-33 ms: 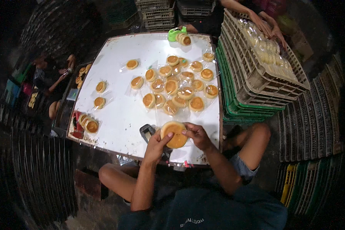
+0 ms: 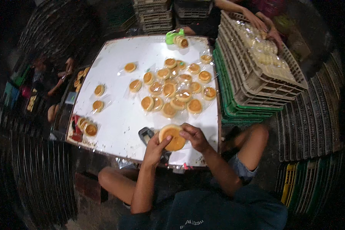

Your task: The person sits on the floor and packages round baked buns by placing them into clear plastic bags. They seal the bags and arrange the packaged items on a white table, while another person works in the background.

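Above the near edge of the table, I hold a round bun point(image 2: 174, 141) with a golden-brown top and a pale side. My left hand point(image 2: 154, 147) is closed on its left side, thumb across the browned face. The fingers and thumb of my right hand point(image 2: 193, 136) pinch its upper right edge. Whether film covers this bun is hard to make out. Just beyond my left hand lies a dark tape dispenser-like object point(image 2: 145, 134), partly hidden. Many similar buns point(image 2: 169, 89) in clear wrappers lie spread and heaped beyond my hands.
The white table point(image 2: 115, 92) carries a red holder point(image 2: 76, 132) with buns at its near left corner and a green holder point(image 2: 170, 37) with buns at the far edge. Stacked crates point(image 2: 253, 82) stand on the right, where another person's hands point(image 2: 270, 30) touch packed goods.
The whole view has shifted slightly. Both hands keep their hold on the bun, and the buns on the table have not visibly been rearranged.
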`<state>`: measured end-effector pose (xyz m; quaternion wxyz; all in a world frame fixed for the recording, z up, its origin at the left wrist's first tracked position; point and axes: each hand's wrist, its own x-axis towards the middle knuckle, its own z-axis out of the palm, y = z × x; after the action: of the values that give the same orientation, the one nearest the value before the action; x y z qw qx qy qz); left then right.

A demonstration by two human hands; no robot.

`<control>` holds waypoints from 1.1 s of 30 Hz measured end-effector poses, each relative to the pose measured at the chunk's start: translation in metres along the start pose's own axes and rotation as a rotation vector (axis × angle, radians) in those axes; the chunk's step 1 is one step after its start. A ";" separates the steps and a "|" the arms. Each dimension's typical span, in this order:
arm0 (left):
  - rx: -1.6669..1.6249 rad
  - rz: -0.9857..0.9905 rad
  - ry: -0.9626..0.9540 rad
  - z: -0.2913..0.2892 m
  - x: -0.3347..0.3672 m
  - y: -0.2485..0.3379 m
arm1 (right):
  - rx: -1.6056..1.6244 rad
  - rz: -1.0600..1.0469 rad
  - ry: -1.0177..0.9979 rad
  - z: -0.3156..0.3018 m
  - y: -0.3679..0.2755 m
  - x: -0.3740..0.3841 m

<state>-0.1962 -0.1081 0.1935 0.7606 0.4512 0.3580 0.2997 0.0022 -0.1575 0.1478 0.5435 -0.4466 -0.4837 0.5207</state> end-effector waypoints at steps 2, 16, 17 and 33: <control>0.049 0.011 -0.015 0.000 -0.008 0.008 | -0.114 -0.201 0.102 0.004 0.008 0.010; 0.393 0.397 0.474 0.019 -0.011 -0.003 | -0.009 0.007 0.068 0.031 -0.012 -0.004; 0.305 0.440 0.432 0.018 -0.006 -0.007 | -0.036 -0.022 0.020 0.029 -0.013 -0.006; -0.092 0.198 0.193 0.022 -0.002 -0.011 | -0.434 -0.163 0.423 0.024 -0.030 -0.011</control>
<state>-0.1783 -0.1246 0.1918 0.7094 0.4178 0.3691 0.4312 -0.0171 -0.1710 0.1797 0.5640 -0.6106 -0.4938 0.2555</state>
